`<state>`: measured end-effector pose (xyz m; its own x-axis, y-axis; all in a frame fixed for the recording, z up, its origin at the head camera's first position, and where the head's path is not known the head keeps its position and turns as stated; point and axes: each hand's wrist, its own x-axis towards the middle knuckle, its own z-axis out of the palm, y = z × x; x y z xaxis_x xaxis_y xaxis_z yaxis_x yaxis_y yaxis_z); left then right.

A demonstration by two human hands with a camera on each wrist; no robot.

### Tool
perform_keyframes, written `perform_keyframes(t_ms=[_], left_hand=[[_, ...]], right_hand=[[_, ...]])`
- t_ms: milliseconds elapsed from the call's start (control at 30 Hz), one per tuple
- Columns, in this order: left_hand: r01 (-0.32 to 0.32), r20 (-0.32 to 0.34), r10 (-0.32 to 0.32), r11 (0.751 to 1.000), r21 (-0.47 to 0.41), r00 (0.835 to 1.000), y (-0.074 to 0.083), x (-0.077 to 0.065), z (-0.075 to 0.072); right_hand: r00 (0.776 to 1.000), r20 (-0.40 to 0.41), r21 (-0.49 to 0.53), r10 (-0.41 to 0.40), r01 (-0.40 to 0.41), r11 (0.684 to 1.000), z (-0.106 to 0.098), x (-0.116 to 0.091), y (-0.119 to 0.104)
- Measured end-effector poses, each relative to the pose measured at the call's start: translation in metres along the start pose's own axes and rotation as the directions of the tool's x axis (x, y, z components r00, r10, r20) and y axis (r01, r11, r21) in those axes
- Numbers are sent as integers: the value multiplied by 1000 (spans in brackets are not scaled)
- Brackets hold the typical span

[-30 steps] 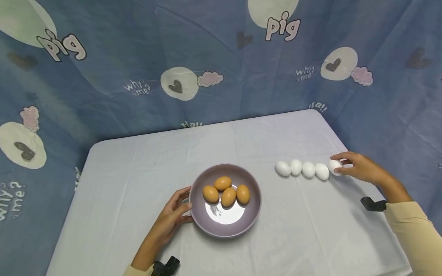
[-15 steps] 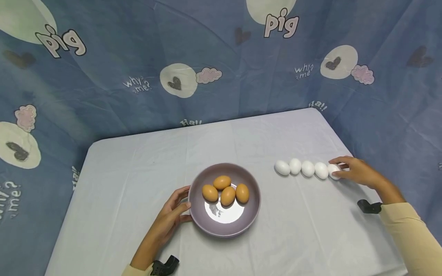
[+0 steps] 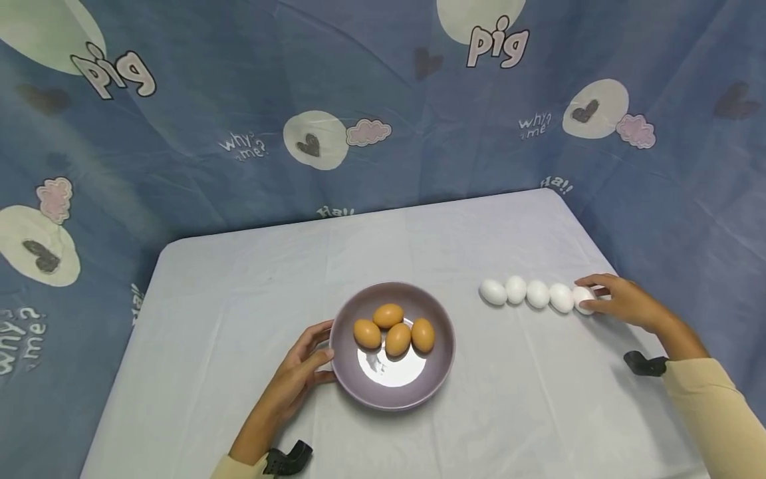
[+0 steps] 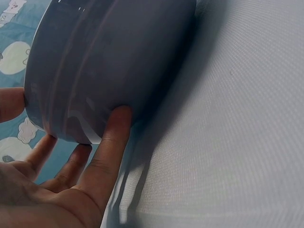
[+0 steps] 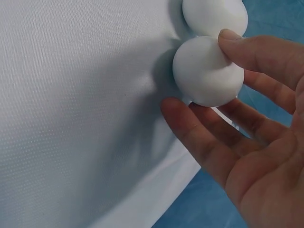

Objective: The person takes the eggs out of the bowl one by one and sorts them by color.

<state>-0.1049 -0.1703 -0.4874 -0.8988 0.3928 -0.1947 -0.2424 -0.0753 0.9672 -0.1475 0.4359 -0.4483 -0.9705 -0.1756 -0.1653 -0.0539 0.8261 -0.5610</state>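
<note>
A purple-grey bowl (image 3: 391, 403) stands on the white-covered table with several brown eggs (image 3: 397, 340) inside. My left hand (image 3: 294, 376) touches its left side, the thumb at the rim and extended fingers against the outer wall (image 4: 95, 71). Toward the right, several white eggs (image 3: 537, 294) lie in a row. My right hand (image 3: 625, 303) holds the rightmost white egg (image 5: 209, 71) between thumb and fingers, where it rests on the cloth beside its neighbour (image 5: 216, 16). Part of that egg is hidden by the thumb.
The white tablecloth (image 3: 251, 299) covers the table, whose right edge runs close to my right hand. A blue patterned curtain (image 3: 395, 179) hangs behind and at both sides. Black straps (image 3: 646, 364) sit at both wrists.
My right hand has lowered the last white egg onto the cloth at the right end of the row. My left hand and the bowl stay in place.
</note>
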Motion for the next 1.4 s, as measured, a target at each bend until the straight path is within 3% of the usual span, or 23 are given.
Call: perform_keyframes(t_ms=[600, 733, 900, 1100, 1400], left_hand=[[18, -19, -18, 1000, -2, 1000, 1, 0, -3], [12, -6, -12, 1000, -9, 1000, 0, 1, -3], [8, -4, -8, 1000, -8, 1000, -1, 0, -5], [4, -4, -4, 1000, -9, 1000, -2, -1, -4], [0, -8, 0, 1000, -10, 1000, -3, -2, -3]], right_hand=[[997, 55, -12, -53, 54, 998, -10, 5, -19], [996, 23, -55, -88, 89, 994, -14, 7, -36], [984, -9, -92, -175, 174, 980, -14, 14, -75], [944, 7, -54, -329, 329, 943, -5, 25, -125], [847, 103, 54, -521, 519, 853, 23, 52, -197]])
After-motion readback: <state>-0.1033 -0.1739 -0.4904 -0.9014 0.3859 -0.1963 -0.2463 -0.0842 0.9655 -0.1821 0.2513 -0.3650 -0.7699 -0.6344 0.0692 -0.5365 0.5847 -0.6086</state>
